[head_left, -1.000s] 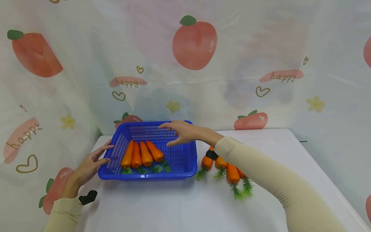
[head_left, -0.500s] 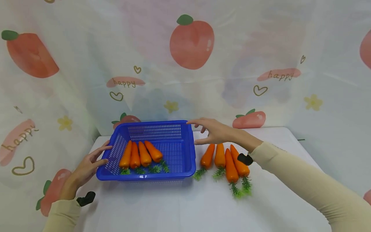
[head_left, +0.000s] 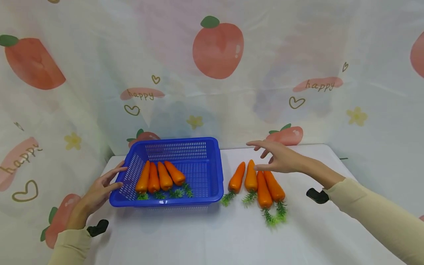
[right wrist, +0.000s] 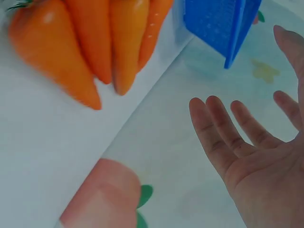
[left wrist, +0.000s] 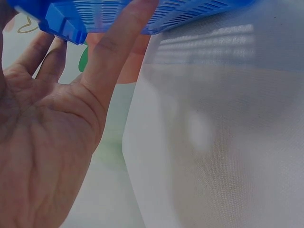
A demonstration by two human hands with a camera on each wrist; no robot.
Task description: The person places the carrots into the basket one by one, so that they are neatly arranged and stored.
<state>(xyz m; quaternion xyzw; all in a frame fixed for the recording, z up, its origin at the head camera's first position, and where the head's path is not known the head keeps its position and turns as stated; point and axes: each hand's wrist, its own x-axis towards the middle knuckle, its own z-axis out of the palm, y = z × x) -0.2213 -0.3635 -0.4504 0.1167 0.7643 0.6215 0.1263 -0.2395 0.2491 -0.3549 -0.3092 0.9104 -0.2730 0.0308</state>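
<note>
A blue plastic basket (head_left: 198, 201) stands on the left half of the table with several orange carrots (head_left: 164, 177) lying side by side in it, green tops toward me. My left hand (head_left: 99, 191) rests against the basket's left rim, fingers and thumb extended; the left wrist view shows the thumb (left wrist: 111, 57) against the basket wall. To the basket's right, several more carrots (head_left: 264, 191) lie on the table. Above their tips hovers my right hand (head_left: 281, 156), its fingers spread and holding nothing; in the right wrist view it is apart from the carrots (right wrist: 57, 52).
A white cloth covers the table (head_left: 205, 235). Behind and at the sides hangs a pale curtain (head_left: 258, 48) printed with fruit and hearts, close to the basket's back edge. A black wrist device (head_left: 98, 228) sits at the left cuff, another (head_left: 317, 195) at the right.
My right hand has moved right, from over the basket to above the carrots on the table, uncovering them. The left hand has stayed at the basket's rim. The view has shifted slightly.
</note>
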